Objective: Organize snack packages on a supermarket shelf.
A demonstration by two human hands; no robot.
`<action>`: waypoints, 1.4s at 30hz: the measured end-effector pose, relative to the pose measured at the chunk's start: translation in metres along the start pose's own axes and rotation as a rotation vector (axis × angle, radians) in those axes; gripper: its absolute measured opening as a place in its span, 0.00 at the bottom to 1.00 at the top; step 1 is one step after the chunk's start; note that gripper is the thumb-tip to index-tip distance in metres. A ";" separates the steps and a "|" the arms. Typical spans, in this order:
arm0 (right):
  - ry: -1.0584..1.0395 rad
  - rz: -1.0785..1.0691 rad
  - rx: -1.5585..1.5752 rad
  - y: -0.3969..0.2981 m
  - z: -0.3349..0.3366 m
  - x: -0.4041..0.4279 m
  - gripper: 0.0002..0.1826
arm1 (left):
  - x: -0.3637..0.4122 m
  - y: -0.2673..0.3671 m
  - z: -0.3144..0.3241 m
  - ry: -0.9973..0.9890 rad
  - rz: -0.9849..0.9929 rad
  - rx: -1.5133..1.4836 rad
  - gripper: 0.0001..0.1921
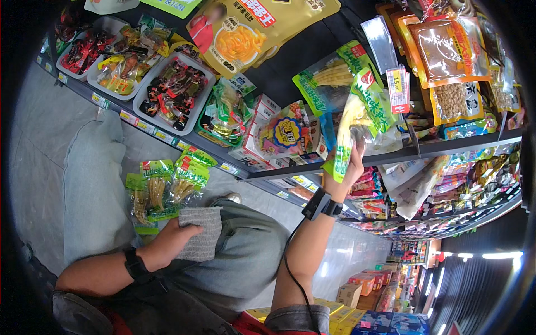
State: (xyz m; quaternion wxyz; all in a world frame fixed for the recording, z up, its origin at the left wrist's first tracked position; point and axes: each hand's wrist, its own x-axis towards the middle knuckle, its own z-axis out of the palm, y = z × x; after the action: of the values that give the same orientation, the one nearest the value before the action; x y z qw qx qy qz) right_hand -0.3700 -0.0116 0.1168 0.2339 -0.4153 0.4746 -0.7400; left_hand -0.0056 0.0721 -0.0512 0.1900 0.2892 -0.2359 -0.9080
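My left hand [169,243] grips a folded grey ribbed cloth [200,234] above my thigh. Several clear-and-green packets of pale bamboo shoots [157,190] show between my knees, just beyond that hand; whether it also holds any of them I cannot tell. My right hand [354,163] is stretched out over the shelf edge, its fingers around a similar bamboo-shoot packet [356,121] that stands tilted upward. Another such packet [331,77] lies right behind it on the shelf, partly covered. A black strap with a small device [321,204] sits on my right wrist, and a cable runs from it.
White trays of small wrapped snacks [176,94] line the left shelf. A large golden pouch [251,33] stands behind them. Price tags edge the dark shelf lip [289,171]. Hanging bags [450,50] crowd the right, near a clear divider [379,44]. Cartons [349,293] stand along the aisle.
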 end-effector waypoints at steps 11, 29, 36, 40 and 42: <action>0.348 -0.374 -0.695 0.064 -0.015 0.028 0.39 | 0.007 -0.003 -0.002 0.073 0.048 0.047 0.16; 0.227 -0.784 -1.255 0.065 0.094 0.070 0.32 | 0.003 0.013 -0.009 0.115 0.136 0.341 0.19; 0.265 -0.797 -1.568 0.078 0.076 0.088 0.39 | -0.006 0.026 0.004 0.139 0.133 0.400 0.17; 0.173 -0.826 -1.609 0.089 0.051 0.104 0.36 | -0.009 0.030 0.007 0.160 0.108 0.505 0.16; -0.228 -0.416 -1.450 0.102 0.036 0.112 0.29 | -0.009 0.027 0.005 0.174 0.111 0.510 0.16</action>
State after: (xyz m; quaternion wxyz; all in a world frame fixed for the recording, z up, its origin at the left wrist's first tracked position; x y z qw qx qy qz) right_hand -0.4054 -0.1578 0.0762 -0.1939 -0.6196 0.7268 -0.2244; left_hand 0.0039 0.0565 -0.0292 0.1800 0.3915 -0.4551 -0.7793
